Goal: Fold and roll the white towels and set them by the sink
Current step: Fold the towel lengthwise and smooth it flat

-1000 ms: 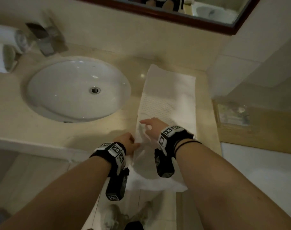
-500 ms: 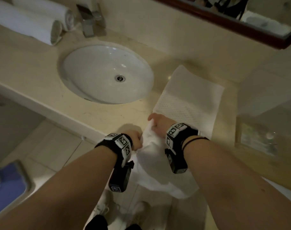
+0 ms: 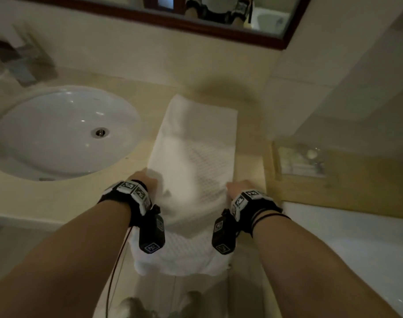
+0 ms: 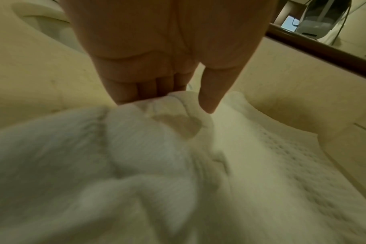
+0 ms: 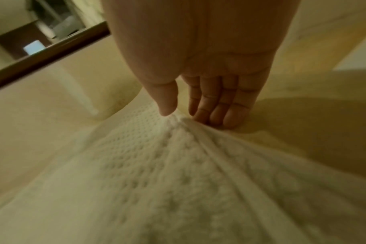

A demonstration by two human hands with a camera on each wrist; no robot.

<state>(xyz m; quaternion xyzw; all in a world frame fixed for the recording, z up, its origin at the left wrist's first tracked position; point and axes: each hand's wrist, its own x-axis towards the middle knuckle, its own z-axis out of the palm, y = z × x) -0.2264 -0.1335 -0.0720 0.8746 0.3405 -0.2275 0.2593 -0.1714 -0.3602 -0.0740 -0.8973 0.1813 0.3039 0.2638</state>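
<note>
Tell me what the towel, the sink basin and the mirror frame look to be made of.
Towel: white woven cloth, likely cotton; a dotted waffle weave shows, and it creases softly where the right hand holds its edge.
Sink basin: glossy white, probably glazed ceramic; sharp light glints on a smooth bowl.
Mirror frame: dark reddish brown, seemingly varnished wood, though too dim to be sure.

The beige countertop (image 3: 58, 198) carries the white towel (image 3: 195, 145), laid flat just right of the sink (image 3: 65, 131), its near end overhanging the counter edge.
</note>
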